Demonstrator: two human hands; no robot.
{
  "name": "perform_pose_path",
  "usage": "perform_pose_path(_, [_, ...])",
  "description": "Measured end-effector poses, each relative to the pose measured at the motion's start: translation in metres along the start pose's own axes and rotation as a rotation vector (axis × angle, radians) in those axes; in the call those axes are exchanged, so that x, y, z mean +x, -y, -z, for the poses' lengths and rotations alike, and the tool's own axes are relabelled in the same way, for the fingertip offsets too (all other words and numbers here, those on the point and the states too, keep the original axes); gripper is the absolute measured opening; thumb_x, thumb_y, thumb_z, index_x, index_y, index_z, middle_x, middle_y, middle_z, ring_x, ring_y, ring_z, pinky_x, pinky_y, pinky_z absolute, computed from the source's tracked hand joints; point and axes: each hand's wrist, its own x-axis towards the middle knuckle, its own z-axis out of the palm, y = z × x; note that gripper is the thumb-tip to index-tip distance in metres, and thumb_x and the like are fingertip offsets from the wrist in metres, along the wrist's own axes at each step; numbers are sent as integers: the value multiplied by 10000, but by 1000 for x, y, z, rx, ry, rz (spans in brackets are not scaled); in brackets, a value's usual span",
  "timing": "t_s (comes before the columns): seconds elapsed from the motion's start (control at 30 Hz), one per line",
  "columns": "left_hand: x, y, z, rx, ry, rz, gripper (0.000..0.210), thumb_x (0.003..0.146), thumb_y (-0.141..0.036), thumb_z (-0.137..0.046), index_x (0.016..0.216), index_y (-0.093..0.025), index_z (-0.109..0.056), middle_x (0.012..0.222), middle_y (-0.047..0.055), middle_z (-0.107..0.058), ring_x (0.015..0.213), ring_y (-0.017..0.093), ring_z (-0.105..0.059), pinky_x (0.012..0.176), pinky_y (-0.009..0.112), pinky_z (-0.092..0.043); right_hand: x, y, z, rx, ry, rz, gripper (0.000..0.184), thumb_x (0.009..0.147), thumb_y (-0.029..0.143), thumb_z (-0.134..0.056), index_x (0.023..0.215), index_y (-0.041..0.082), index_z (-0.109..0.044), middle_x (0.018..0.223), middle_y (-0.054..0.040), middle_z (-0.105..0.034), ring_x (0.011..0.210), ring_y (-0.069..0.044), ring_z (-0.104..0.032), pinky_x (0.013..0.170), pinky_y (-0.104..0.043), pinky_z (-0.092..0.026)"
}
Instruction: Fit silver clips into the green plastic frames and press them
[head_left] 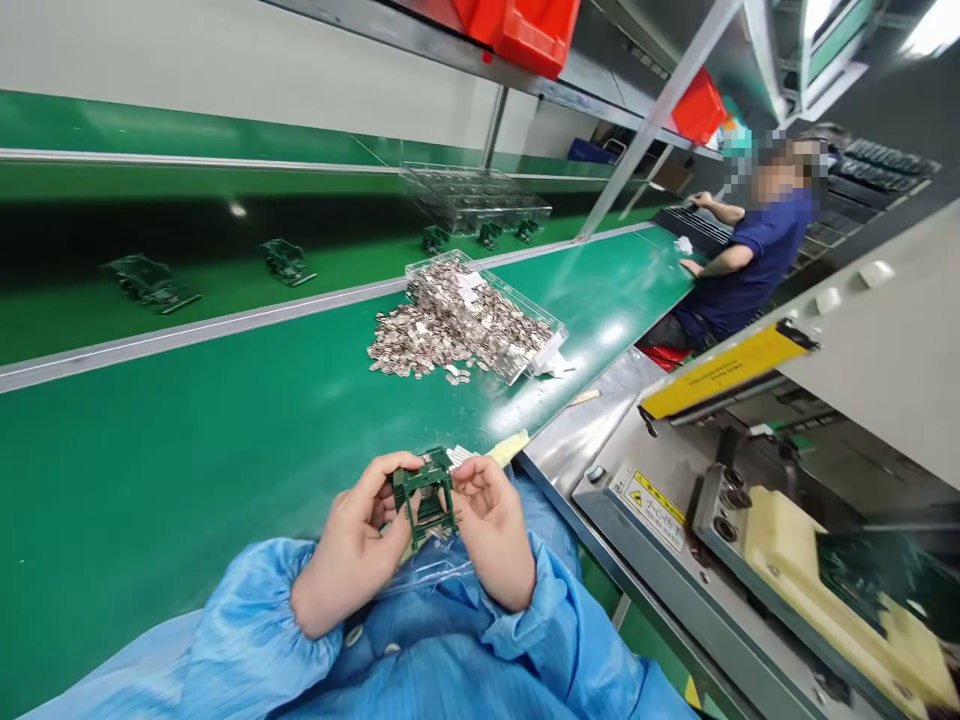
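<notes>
Close to my body, I hold a small green plastic frame [430, 468] with open gaps in it. My left hand [352, 550] grips its left side between thumb and fingers. On the opposite side, my right hand [496, 528] has its fingers pinched against the frame's edge; whether a small piece is between them is hidden. White strips [461, 455] and a yellowish sheet [510, 447] lie just behind my right fingers. Further off, a heap of small metal pieces [420, 345] spills from a tilted clear plastic bin [556, 345] onto the green bench.
Several green frames, one of them here [286, 262], sit on the dark green conveyor [60, 270] beyond a metal rail. A clear tray [472, 195] stands behind. Right of me is a machine with a yellow bar [727, 372]. A co-worker [772, 250] sits farther along the bench.
</notes>
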Motion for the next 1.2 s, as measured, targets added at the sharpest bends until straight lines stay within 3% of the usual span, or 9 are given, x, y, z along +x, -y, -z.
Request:
perform_pose_path(0.13, [28, -6, -13, -119, -13, -11, 290, 788, -255, -644, 1052, -205, -535, 842, 1, -650, 728, 137, -623, 654, 215, -497, -18, -23, 48, -145, -234, 4, 321, 832, 507, -646, 851, 187, -631, 751, -31, -632, 684, -169, -592, 654, -285, -504])
perform_pose_path(0.2, [45, -6, -27, -251, 9, 18, 331, 745, -272, -687, 1019, -189, -519, 862, 16, -660, 782, 157, -644, 684, 230, -511, -23, -40, 61, -170, -244, -53, 430, 824, 597, -610, 804, 171, -663, 693, -41, -641, 622, -168, -584, 594, -284, -495])
perform_pose_path(0.3, [60, -4, -51, -426, 109, 83, 391, 722, -306, -711, 1017, -176, -490, 928, 44, -671, 860, 181, -659, 753, 263, -523, -23, -59, 55, -161, -111, -106, 485, 808, 633, -601, 771, 156, -674, 651, -40, -642, 599, -161, -571, 579, -275, -471])
perform_pose_path(0.4, [57, -1, -64, -495, 118, 114, 422, 724, -323, -714, 1037, -174, -473, 952, 53, -675, 881, 184, -661, 792, 280, -521, -23, -65, 31, -104, -113, -97, 407, 752, 563, -697, 713, 166, -616, 602, 9, -580, 549, -126, -495, 542, -243, -405])
perform_pose_path(0.5, [43, 6, -61, -458, 98, 107, 423, 718, -309, -728, 1043, -177, -492, 934, 45, -678, 842, 172, -660, 746, 257, -520, -30, -67, 13, -66, -140, -105, 383, 725, 514, -732, 659, 176, -565, 567, 35, -519, 519, -109, -424, 511, -229, -347])
perform_pose_path(0.67, [29, 12, -53, -441, -13, 125, 406, 725, -259, -726, 1056, -196, -500, 856, 1, -658, 732, 123, -626, 639, 197, -488, -45, -77, 5, -61, -75, -154, 411, 804, 572, -623, 701, 175, -590, 595, 1, -571, 542, -140, -497, 547, -251, -404])
perform_pose_path(0.87, [33, 12, -60, -438, -99, 87, 386, 717, -244, -722, 1026, -190, -497, 806, -16, -620, 740, 111, -614, 659, 183, -485, -41, -93, 12, -319, -88, 22, 416, 932, 510, -430, 692, 187, -535, 592, -8, -552, 565, -154, -521, 550, -256, -401])
perform_pose_path(1.0, [36, 19, -61, -476, -87, 87, 369, 772, -266, -680, 1078, -201, -483, 861, -7, -617, 789, 114, -623, 692, 190, -495, -30, -103, 29, -637, 30, 190, 432, 954, 454, -294, 678, 200, -508, 671, -49, -560, 655, -183, -536, 628, -293, -423])
perform_pose_path(1.2, [49, 22, -61, -451, -94, 62, 415, 755, -274, -693, 1106, -198, -484, 859, 0, -631, 793, 127, -627, 732, 224, -505, -10, -107, 60, -797, 202, 42, 326, 907, 276, -495, 613, 193, -608, 580, -23, -626, 537, -155, -562, 525, -252, -395])
